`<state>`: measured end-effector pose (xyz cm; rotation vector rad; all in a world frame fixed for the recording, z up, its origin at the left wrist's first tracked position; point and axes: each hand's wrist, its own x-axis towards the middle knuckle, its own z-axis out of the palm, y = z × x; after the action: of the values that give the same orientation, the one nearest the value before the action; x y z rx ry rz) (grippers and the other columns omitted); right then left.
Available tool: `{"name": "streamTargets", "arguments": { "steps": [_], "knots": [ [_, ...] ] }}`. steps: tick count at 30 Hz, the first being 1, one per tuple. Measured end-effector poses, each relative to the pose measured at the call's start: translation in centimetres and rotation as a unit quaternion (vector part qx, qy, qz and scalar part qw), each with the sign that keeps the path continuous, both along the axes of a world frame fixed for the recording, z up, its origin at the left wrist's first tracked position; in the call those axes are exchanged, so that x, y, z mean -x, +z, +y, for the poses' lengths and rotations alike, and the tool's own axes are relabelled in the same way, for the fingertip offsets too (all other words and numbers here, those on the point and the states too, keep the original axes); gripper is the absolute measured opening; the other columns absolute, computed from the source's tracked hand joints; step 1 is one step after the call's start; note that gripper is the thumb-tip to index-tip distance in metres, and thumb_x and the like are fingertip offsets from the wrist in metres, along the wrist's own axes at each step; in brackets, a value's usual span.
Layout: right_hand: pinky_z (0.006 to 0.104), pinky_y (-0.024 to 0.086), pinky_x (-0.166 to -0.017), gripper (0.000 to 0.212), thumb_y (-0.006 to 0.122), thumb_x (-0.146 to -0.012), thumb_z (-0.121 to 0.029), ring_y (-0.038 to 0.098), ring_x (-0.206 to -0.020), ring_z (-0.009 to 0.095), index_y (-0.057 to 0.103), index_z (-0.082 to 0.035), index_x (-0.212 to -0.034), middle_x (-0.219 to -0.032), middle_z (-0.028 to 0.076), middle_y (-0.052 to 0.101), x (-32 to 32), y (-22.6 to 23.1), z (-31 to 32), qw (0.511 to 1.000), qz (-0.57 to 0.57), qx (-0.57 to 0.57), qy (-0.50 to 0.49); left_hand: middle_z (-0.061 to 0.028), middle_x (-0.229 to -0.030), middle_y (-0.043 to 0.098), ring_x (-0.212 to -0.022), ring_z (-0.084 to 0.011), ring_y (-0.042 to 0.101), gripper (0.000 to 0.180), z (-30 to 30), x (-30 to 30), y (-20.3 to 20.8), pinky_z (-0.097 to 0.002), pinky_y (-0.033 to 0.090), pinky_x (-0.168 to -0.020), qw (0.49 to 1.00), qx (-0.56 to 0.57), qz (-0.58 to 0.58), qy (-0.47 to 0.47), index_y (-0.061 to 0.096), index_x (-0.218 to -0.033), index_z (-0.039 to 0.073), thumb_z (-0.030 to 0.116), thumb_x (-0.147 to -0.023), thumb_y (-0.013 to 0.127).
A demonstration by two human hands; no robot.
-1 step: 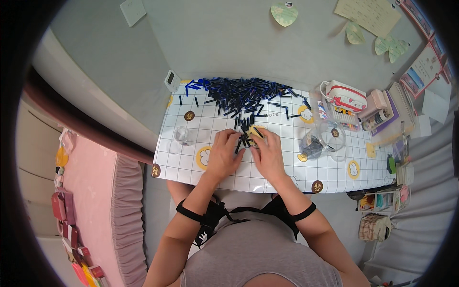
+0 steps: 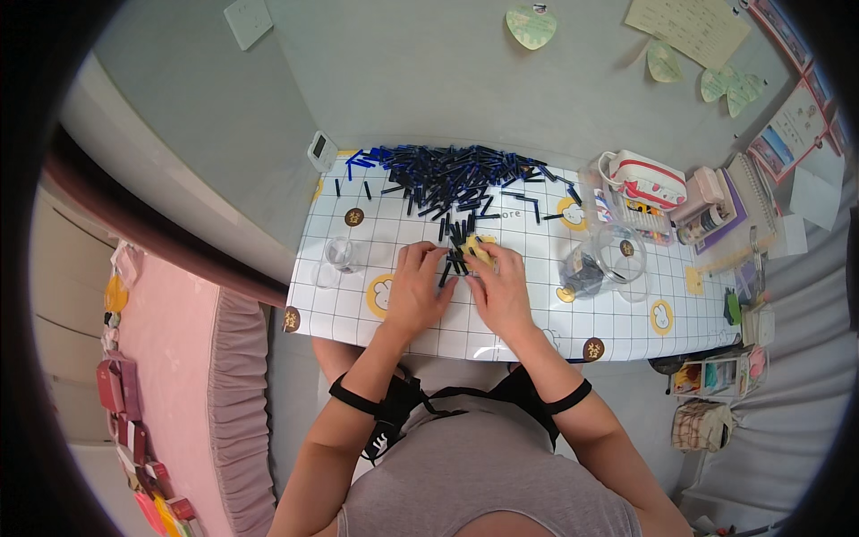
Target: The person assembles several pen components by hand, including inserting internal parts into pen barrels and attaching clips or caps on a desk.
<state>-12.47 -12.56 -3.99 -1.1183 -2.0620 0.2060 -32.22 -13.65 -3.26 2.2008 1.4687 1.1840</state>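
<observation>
A small group of dark blue ink cartridges lies loose in the middle of the table, between my hands. My left hand rests at their left side, fingers bent and thumb apart from them. One cartridge lies in the gap by its thumb. From the right, my right hand reaches in with its fingers drawn together on a cartridge, partly hidden by the fingertips. Beyond both hands spreads a big heap of the same cartridges.
A clear jar with dark cartridges lies right of my hands, beside a round clear lid or tub. On the left stands a small clear cup. A white pencil case and notebooks fill the right back. A small white timer leans at the left back.
My right fingers have shifted slightly left, toward the loose cartridges, and a cartridge by their tips has changed position. My left hand is almost unmoved.
</observation>
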Motion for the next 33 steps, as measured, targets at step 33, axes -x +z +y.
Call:
{"name": "streamTargets", "arguments": {
  "steps": [33],
  "knots": [
    [0.0458,0.047,-0.1,0.014,0.076,-0.092,-0.005,0.058,-0.116,0.036,0.072,-0.002,-0.106,-0.124,0.013,0.063,0.1,-0.8,0.3,0.996,0.009,-0.007,-0.093,-0.0084,-0.113,0.075,-0.114,-0.0345,0.067,0.009,1.9,2.4,2.8,-0.0434,0.055,-0.1,0.992,0.013,0.1,-0.075,0.079,-0.093,0.005,-0.002,-0.088,0.076]
  ]
}}
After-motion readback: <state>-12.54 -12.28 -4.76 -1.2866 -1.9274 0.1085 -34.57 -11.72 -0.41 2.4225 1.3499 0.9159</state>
